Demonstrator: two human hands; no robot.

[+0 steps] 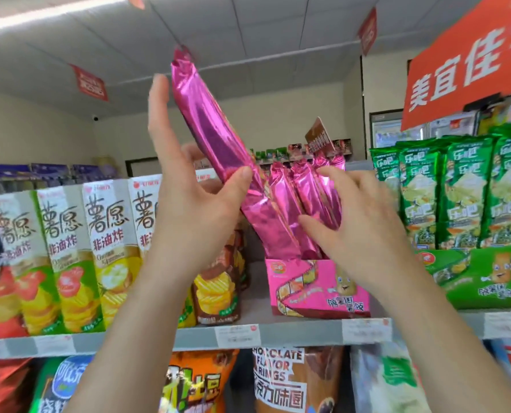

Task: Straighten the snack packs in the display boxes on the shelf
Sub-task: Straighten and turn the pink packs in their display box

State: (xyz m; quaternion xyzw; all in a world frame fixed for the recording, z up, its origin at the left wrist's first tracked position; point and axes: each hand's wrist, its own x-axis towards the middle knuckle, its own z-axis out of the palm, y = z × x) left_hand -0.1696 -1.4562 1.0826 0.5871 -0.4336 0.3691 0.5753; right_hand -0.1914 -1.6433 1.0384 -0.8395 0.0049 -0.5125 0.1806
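Two bare hands up at the top shelf (302, 330). Left hand (188, 210) holds one long pink pack (215, 135): thumb (239, 177) pressed on its front face, at least one finger behind it, the remaining fingers straight and pointing up beside it. Pack long axis runs diagonal, top end leaning up and to the left, well above the rest, bottom end down at the left side of the pink box (320, 289). Can't tell if the bottom end sits fully inside.

Right hand (364, 234) released, fingers (337, 177) spread and resting on the other pink packs (296, 198), thumb on their front, no clear pinch. Those packs stand in the pink box, long axes near upright, tops tilted slightly left, touching each other. Brown card (320, 135) sticks up behind them.

Pink box sits on the shelf, front edge near the shelf lip. Just right of it, green box (486, 278) with green packs (457, 189) standing upright in a row. Left of the hands, tall chip cartons (69, 257) stand side by side. Price tag (238, 335) on the shelf edge. Bags (278, 380) on the shelf below. Red sign (471, 61) upper right. Slight motion blur on both hands.
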